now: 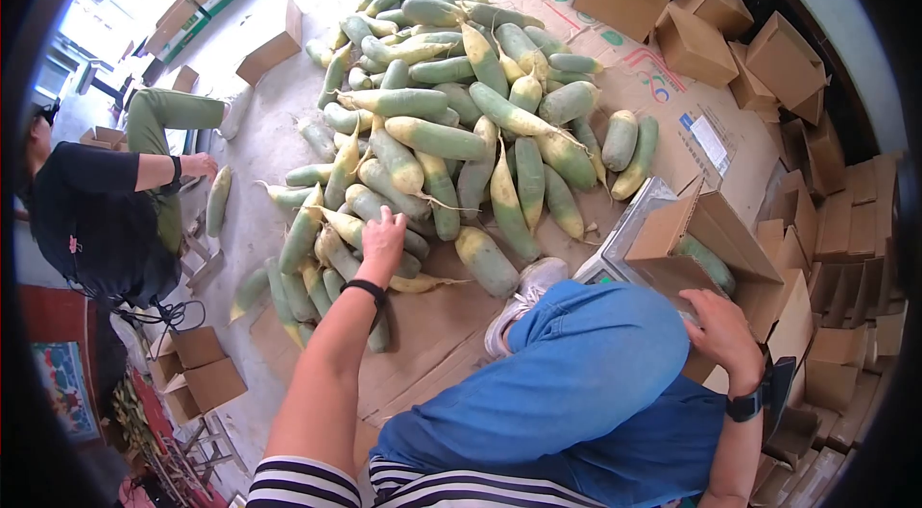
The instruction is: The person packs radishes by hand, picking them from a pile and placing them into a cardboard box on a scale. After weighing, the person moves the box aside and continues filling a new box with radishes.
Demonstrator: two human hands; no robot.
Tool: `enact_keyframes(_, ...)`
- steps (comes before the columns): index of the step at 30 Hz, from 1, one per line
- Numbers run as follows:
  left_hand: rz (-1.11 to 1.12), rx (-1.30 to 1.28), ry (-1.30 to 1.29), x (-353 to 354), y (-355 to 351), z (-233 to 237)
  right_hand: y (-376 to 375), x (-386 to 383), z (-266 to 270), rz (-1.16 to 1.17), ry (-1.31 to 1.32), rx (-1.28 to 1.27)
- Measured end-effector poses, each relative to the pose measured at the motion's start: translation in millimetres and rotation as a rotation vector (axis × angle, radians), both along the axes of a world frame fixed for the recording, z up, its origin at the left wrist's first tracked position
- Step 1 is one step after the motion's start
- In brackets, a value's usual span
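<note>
Reaching toward the middle left of the frame, the left hand (382,239) lies on the near edge of the radish pile (451,124). Its fingers bend down over one radish (363,204) at the lower left rim of the heap, but I cannot tell whether they have closed around it or only rest on it. The right hand (722,335) sits at the lower right, palm down and loosely spread on the knee (595,354), holding nothing. It is just beside the flap of an open cardboard box (740,249), which has another radish (709,263) lying inside and seems to stand on a scale (615,244). The roots are long and thick, green along the body and paling to white at a tapered end with a thin tail. They look dense and heavy for their size, stiff rather than springy, with smooth skin that could slide in a loose grasp. A fall could probably crack or bruise one, and the tail would likely snap if pulled. The thick middle, with the fingers wrapped well round, looks the safest place to hold. Because the radish under the hand is touching its neighbours, lifting it may set them rolling. At the far left another person (86,201) sits with a hand near a lone radish (219,201), and more boxes (691,37) are stacked along the upper right.
</note>
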State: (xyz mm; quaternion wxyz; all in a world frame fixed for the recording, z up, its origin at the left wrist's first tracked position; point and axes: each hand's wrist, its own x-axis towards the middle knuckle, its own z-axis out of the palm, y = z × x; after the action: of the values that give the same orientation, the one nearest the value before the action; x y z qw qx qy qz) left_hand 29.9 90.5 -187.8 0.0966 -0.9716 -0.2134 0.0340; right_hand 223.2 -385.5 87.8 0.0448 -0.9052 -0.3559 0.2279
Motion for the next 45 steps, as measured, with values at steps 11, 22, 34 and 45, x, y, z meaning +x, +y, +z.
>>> enact_keyframes(11,0.46,-0.533,-0.761,-30.4,2.4,58.7,-9.1,-2.7,0.7,-0.004,-0.005,0.03)
enact_keyframes(22,0.569,-1.982,-0.847,-68.1,-122.7,233.4,41.4,-2.6,29.4,-0.084,-0.077,0.622)
enact_keyframes(34,-0.138,-2.217,-0.449,73.1,-227.2,336.4,19.5,0.4,68.8,0.191,-0.339,0.743)
enact_keyframes(45,-0.778,-0.871,-0.233,52.7,-253.2,333.3,-108.6,62.1,18.7,-0.294,-0.33,-0.035)
